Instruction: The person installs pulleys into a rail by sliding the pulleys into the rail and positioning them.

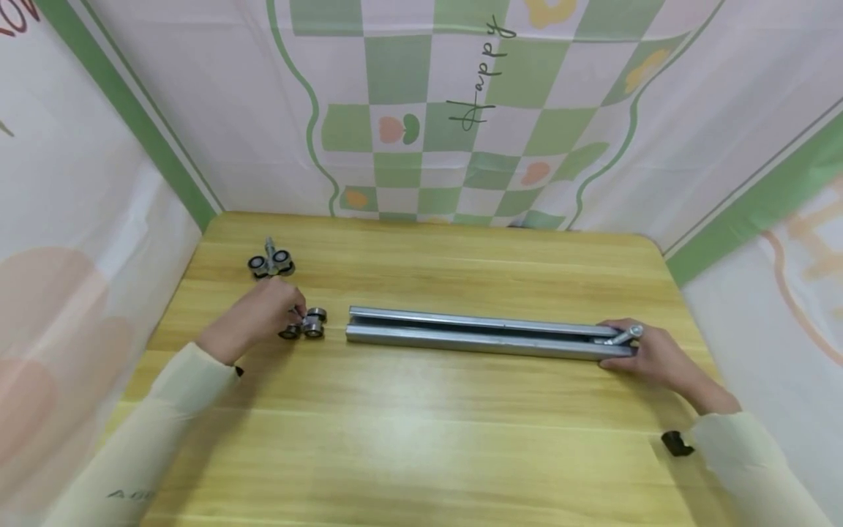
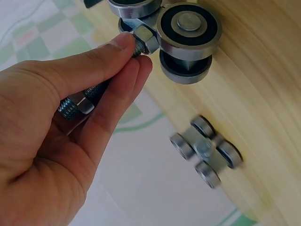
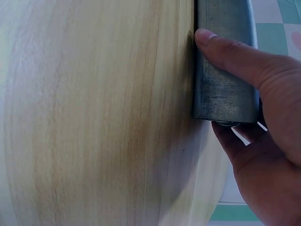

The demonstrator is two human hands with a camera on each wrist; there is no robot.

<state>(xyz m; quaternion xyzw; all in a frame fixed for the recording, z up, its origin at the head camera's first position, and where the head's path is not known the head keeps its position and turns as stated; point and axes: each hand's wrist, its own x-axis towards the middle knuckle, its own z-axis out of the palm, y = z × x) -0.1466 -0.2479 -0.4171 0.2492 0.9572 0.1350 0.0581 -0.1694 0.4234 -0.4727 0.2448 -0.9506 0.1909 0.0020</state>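
Near the table's left side, my left hand (image 1: 260,315) pinches the threaded bolt of a four-wheeled roller trolley (image 1: 314,323) between thumb and fingers. In the left wrist view, the nut (image 2: 146,38) at the bolt's base shows by the fingertips, and the wheels have black seals. A silver slotted metal rail (image 1: 474,340) lies across the middle, its left end a short gap from this trolley. My right hand (image 1: 661,362) grips the rail's right end, thumb along the near side in the right wrist view. A bolt (image 1: 624,336) sticks up from the slot there; what it joins inside is hidden.
A second roller trolley (image 1: 271,263) stands at the back left of the wooden table (image 1: 408,424), bolt up. Patterned cloth (image 1: 454,110) hangs behind the table and at both sides. A black piece (image 1: 677,443) sits by the right sleeve cuff.
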